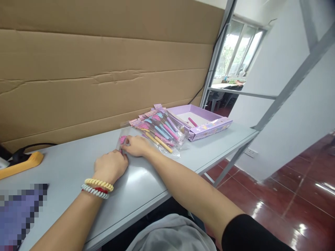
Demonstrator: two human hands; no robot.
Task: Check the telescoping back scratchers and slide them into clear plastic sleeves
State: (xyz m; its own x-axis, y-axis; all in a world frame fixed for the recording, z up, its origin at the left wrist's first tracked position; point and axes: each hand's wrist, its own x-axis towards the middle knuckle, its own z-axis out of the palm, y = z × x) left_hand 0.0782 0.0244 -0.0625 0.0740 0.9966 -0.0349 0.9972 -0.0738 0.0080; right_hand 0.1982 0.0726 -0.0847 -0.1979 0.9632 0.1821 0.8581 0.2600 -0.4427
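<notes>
1. Grey table (146,188) against a cardboard wall (104,69); red tiled floor to the right.
2. Left hand (111,165) curled on the tabletop, fingertips pinching a small pink packet (122,139); coil bands (98,186) on the wrist.
3. Right hand (136,145) flat, fingers pressing the same packet's edge.
4. Packet on the table, just beside a pile of bagged pastel pens (159,130).
5. Lilac box lid (206,127) behind the pile, one pink pen inside.
6. Yellow tool (22,165) far left.
</notes>
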